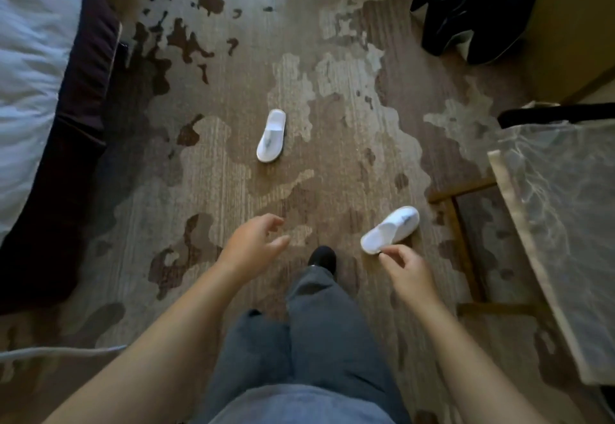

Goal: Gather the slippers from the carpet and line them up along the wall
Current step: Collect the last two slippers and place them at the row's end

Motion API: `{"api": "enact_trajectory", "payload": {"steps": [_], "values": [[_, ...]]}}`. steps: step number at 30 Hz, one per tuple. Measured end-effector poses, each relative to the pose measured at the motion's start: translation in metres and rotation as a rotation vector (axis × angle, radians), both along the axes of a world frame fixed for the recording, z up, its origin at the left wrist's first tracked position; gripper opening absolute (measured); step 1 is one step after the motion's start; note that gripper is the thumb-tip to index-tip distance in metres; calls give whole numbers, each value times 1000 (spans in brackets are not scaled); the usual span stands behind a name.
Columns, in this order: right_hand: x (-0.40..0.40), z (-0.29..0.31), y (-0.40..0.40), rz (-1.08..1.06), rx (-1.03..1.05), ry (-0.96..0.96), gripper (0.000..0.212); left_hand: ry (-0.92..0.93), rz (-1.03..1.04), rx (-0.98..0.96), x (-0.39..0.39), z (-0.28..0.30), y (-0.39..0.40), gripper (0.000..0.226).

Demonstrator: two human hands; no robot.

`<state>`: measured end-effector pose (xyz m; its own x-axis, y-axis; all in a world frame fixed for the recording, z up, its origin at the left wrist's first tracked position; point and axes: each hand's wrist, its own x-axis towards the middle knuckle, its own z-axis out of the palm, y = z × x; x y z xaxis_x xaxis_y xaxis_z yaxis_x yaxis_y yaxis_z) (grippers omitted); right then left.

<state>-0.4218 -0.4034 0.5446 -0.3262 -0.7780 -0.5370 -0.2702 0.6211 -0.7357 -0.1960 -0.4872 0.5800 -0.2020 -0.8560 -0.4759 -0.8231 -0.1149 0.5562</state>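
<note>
Two white slippers lie on the patterned brown carpet (pixel 213 190). One slipper (pixel 271 135) rests in the middle of the floor, toe toward me. The second slipper (pixel 391 228) lies at the right, by a table's wooden legs. My right hand (pixel 407 272) hovers at the heel end of that second slipper, thumb and fingertips pinched close at its edge; whether they touch it I cannot tell. My left hand (pixel 253 245) hangs above the carpet with fingers spread, holding nothing, well short of the middle slipper.
A bed (pixel 36 67) with white bedding and a dark skirt runs along the left. A marble-topped table (pixel 562 223) with wooden legs stands at the right. A dark bag (pixel 472 14) lies at the back right beside a tan wall (pixel 579 30). My leg and black shoe (pixel 322 257) are below.
</note>
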Motion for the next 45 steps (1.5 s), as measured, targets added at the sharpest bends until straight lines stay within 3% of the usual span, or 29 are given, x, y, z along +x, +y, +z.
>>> {"api": "enact_trajectory", "payload": {"steps": [5,8,17,21,25,30,36,40,45], "values": [[-1,-40,-135,69,32,-9,21,-92,-5,147,4,-47,-94,42],[2,-96,-205,142,35,-18,22,-112,20,186,5,-104,-147,39],[52,-392,-340,218,20,117,27,27,175,125,14,-399,-297,31],[72,-524,-373,249,23,201,32,47,229,61,26,-537,-340,38],[83,-618,-390,277,73,289,41,25,354,-25,41,-632,-373,53],[92,-656,-387,313,77,453,46,64,555,-88,53,-677,-400,72],[87,-659,-386,292,57,406,51,114,719,-151,45,-687,-433,87],[85,-660,-387,273,46,420,54,120,813,-100,37,-695,-447,76],[79,-651,-384,236,21,317,52,255,790,-109,25,-685,-433,58]]}}
